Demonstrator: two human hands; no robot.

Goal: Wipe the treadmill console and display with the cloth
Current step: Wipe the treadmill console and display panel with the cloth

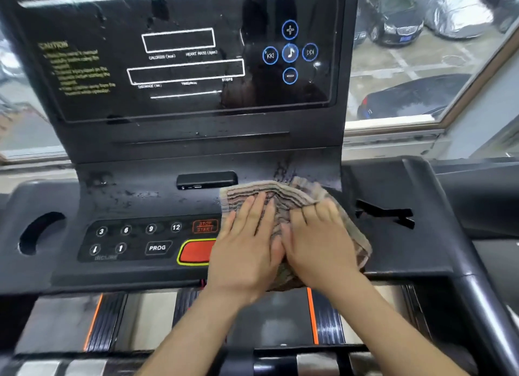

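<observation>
- Head view: the striped cloth (pixel 280 191) lies bunched on the right of the console (pixel 134 198), nearer than the display (pixel 182 52).
- The left hand (pixel 247 243) presses it with flat fingers; the right hand (pixel 318 243) curls its fingertips into a fold.
- The cloth looks soft, light and likely damp, so flat palm pressure should steer it.

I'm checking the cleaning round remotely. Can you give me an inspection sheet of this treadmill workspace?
Surface: console shows wet smears left of the cloth.
Job's things: the striped cloth lies on the console's right part, right of the red button; display is streaked.
Clutter: small black box behind the buttons.
Grippers: left hand presses flat on the cloth; right hand bends its fingers into it.
Cables: nothing seen.
Surroundings: window with parked cars outside; belt below.
</observation>
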